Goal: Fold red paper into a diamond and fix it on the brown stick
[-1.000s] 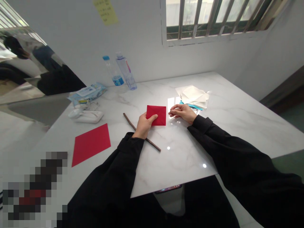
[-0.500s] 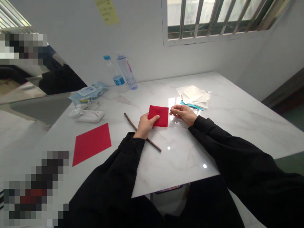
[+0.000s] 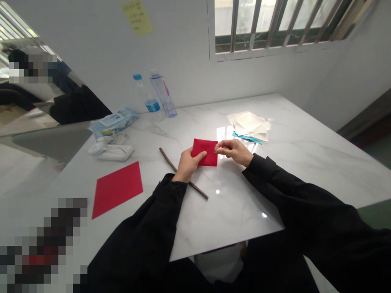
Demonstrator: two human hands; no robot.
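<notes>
A small folded red paper [image 3: 207, 151] lies on the white marble table [image 3: 232, 203] in front of me. My left hand [image 3: 187, 165] grips its near left corner, thumb on top. My right hand [image 3: 233, 149] pinches the paper's far right corner with fingertips together. Both arms wear black sleeves. A thin brown stick [image 3: 183, 173] lies diagonally on the table, partly under my left wrist.
A flat red sheet [image 3: 117, 188] lies at the left. A stack of cream and blue papers [image 3: 249, 125] sits beyond my right hand. Two water bottles [image 3: 155, 94], a wipes pack [image 3: 113, 121] and a white tray [image 3: 111, 151] stand at the back left. A mirror leans at far left.
My right hand has moved left from the bare table onto the folded paper's right corner and pinched it. The left hand keeps its hold.
</notes>
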